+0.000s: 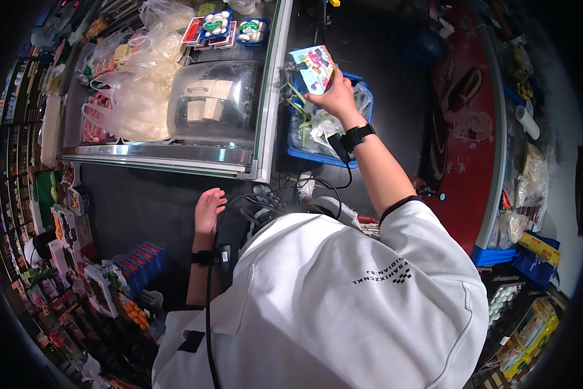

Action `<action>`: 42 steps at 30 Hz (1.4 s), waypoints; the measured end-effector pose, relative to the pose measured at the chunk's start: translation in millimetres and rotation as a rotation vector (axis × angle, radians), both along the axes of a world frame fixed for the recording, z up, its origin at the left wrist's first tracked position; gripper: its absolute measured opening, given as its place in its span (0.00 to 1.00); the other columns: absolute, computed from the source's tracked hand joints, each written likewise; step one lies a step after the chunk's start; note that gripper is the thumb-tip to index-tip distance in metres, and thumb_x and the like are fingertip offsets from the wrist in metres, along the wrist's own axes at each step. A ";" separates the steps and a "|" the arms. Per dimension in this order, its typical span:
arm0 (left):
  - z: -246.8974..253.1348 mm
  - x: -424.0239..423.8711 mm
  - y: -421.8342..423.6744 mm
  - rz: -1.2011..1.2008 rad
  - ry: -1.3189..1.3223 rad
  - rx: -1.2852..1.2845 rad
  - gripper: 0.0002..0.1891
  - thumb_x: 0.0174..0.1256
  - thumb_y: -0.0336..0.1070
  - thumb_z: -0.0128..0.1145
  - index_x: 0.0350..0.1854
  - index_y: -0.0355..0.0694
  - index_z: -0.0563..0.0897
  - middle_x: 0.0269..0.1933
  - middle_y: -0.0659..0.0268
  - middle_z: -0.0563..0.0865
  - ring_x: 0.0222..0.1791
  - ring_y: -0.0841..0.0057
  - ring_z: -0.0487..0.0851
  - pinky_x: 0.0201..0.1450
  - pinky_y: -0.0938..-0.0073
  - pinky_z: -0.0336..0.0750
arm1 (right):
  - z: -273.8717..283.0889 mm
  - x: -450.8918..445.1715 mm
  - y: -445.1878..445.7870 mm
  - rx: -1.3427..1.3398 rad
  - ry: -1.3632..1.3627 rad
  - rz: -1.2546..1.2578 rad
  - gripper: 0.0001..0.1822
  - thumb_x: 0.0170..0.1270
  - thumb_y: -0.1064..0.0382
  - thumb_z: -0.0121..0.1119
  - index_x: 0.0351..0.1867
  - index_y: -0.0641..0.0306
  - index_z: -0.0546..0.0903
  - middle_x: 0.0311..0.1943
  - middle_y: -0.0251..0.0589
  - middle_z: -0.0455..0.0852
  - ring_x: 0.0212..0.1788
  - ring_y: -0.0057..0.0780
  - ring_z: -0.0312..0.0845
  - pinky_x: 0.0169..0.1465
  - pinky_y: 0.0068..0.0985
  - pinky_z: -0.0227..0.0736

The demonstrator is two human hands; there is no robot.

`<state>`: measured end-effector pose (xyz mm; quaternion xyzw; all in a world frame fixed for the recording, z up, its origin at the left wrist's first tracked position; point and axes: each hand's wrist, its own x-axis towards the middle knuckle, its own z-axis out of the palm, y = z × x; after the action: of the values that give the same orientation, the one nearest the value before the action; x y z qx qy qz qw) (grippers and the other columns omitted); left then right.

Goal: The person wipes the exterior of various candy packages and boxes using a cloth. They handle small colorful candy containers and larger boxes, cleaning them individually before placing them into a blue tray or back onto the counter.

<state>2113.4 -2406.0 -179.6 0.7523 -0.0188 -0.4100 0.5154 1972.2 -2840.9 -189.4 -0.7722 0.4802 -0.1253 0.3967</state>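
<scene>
My right hand [339,97] grips a colourful printed cardboard box [313,67], thumb on the near side and fingers around the right edge. Below the box stands a blue plastic bin [316,158] holding clear plastic bags [326,127] and long green leaf stalks [299,104]. My left hand [210,210] hangs over the dark floor with loosely bent fingers and nothing in it. It is nearest to the front corner of a glass-edged display counter [267,163].
White tofu blocks [209,99], filled plastic bags [140,107] and packed mushrooms [217,24] lie on the counter. Black cables [282,194] loop near my shoes [305,187]. A red-fronted counter [466,126] runs along the right. Stocked shelves [9,160] line the left.
</scene>
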 end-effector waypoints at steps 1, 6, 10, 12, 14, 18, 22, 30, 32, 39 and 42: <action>1.7 -2.2 -3.0 -0.002 0.014 -0.017 0.16 0.77 0.40 0.53 0.60 0.37 0.78 0.53 0.61 0.85 0.45 0.77 0.85 0.47 0.78 0.79 | 5.2 -1.2 3.2 -0.066 0.047 -0.006 0.62 0.35 0.42 0.83 0.72 0.67 0.64 0.58 0.59 0.77 0.62 0.51 0.72 0.66 0.38 0.71; -1.4 -4.2 -3.5 0.004 0.029 0.002 0.17 0.77 0.41 0.54 0.60 0.37 0.78 0.53 0.62 0.85 0.46 0.77 0.85 0.49 0.78 0.77 | -10.6 -1.1 3.2 0.015 -0.124 0.043 0.61 0.34 0.43 0.84 0.70 0.70 0.65 0.55 0.60 0.78 0.60 0.50 0.74 0.65 0.38 0.70; 4.5 -7.0 -5.3 0.016 0.006 0.006 0.18 0.78 0.43 0.53 0.60 0.35 0.78 0.52 0.62 0.85 0.46 0.79 0.85 0.49 0.79 0.78 | -13.4 -1.5 7.4 -0.037 -0.072 -0.004 0.60 0.35 0.44 0.84 0.70 0.69 0.66 0.55 0.59 0.78 0.61 0.50 0.73 0.66 0.38 0.70; 10.7 -10.2 -5.4 0.013 -0.007 -0.011 0.19 0.78 0.44 0.53 0.60 0.34 0.78 0.52 0.61 0.85 0.46 0.78 0.85 0.50 0.78 0.78 | -7.5 -2.2 11.5 -0.047 -0.002 -0.039 0.60 0.36 0.44 0.83 0.72 0.67 0.64 0.57 0.58 0.78 0.61 0.49 0.72 0.67 0.38 0.69; 15.3 -13.1 -4.9 0.000 -0.024 -0.033 0.19 0.78 0.44 0.53 0.60 0.34 0.78 0.52 0.61 0.85 0.47 0.77 0.85 0.50 0.77 0.78 | -19.7 -2.3 2.5 0.156 -0.198 0.025 0.61 0.36 0.44 0.83 0.72 0.67 0.63 0.58 0.57 0.78 0.61 0.49 0.72 0.67 0.37 0.69; 6.6 -13.7 3.6 0.008 -0.003 -0.031 0.19 0.77 0.44 0.54 0.60 0.35 0.78 0.53 0.60 0.85 0.48 0.75 0.85 0.51 0.75 0.77 | -12.8 -3.4 5.7 -0.017 -0.075 0.029 0.61 0.35 0.44 0.83 0.71 0.68 0.64 0.58 0.57 0.79 0.61 0.48 0.73 0.66 0.36 0.70; 3.0 -14.4 7.8 0.036 0.018 -0.043 0.18 0.76 0.42 0.57 0.60 0.37 0.78 0.53 0.61 0.85 0.47 0.74 0.85 0.51 0.73 0.75 | -18.4 -1.6 1.9 0.040 -0.084 0.022 0.63 0.35 0.44 0.83 0.73 0.68 0.62 0.59 0.58 0.77 0.61 0.50 0.72 0.66 0.36 0.70; 9.6 -17.8 4.8 -0.009 -0.020 -0.030 0.22 0.77 0.46 0.53 0.61 0.33 0.77 0.55 0.57 0.84 0.50 0.72 0.84 0.54 0.73 0.76 | -6.8 -3.4 9.8 0.026 -0.128 0.005 0.61 0.36 0.46 0.83 0.72 0.70 0.63 0.58 0.59 0.78 0.62 0.49 0.72 0.67 0.37 0.69; 7.0 -16.9 7.1 -0.008 -0.020 -0.029 0.22 0.77 0.46 0.53 0.61 0.33 0.77 0.55 0.57 0.84 0.50 0.72 0.84 0.54 0.72 0.76 | -20.8 -5.0 3.3 0.057 -0.177 0.089 0.62 0.37 0.46 0.82 0.73 0.69 0.60 0.57 0.59 0.77 0.62 0.49 0.70 0.67 0.36 0.68; 12.5 -17.9 6.8 0.009 -0.013 -0.043 0.20 0.77 0.45 0.54 0.61 0.35 0.77 0.54 0.59 0.84 0.49 0.73 0.84 0.53 0.73 0.75 | -16.9 -4.5 7.8 0.285 -0.379 0.057 0.61 0.36 0.46 0.83 0.72 0.70 0.63 0.58 0.56 0.79 0.62 0.46 0.73 0.66 0.35 0.70; 8.9 -17.6 8.5 0.036 0.015 -0.081 0.16 0.76 0.41 0.56 0.59 0.38 0.78 0.52 0.62 0.85 0.46 0.76 0.84 0.50 0.74 0.75 | -12.2 -7.9 13.4 -0.048 -0.166 0.010 0.59 0.37 0.48 0.83 0.70 0.73 0.64 0.56 0.55 0.81 0.58 0.42 0.78 0.63 0.33 0.74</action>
<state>2095.7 -2397.5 -170.7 0.7279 -0.0177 -0.4053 0.5528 1964.3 -2827.6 -201.6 -0.7709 0.4388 -0.1985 0.4169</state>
